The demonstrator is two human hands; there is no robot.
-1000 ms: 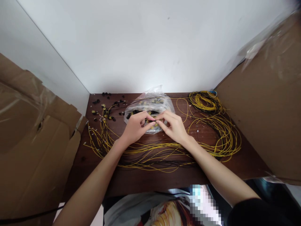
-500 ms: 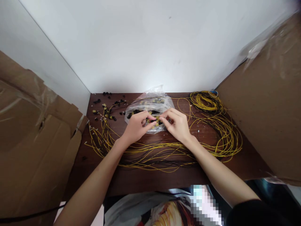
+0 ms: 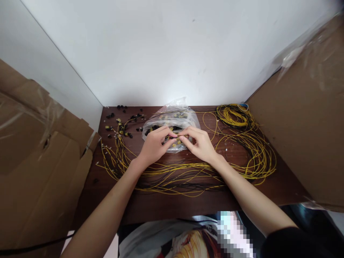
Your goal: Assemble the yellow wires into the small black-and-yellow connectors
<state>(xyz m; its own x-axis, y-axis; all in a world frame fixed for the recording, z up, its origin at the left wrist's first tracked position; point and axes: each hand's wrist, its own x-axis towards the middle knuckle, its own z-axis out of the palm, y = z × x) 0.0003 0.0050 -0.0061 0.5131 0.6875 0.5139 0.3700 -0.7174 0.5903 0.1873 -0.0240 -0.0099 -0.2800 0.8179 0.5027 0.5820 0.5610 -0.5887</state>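
Over a clear plastic bag of small yellow and black parts, my two hands meet fingertip to fingertip. My left hand pinches a thin dark and yellow wire end. Thumb and fingers of my right hand are closed on something tiny at the same spot, perhaps a small part, too small to name. Below the hands, a long bundle of yellow and black wires runs across the brown table.
A coil of yellow wire lies at the back right. Black and yellow connectors are scattered at the back left. Cardboard panels stand on both sides, with a white wall behind.
My right hand's fingertips have shifted slightly left, closer to my left fingertips, and the yellow part between them is now more hidden. My left hand has barely moved.
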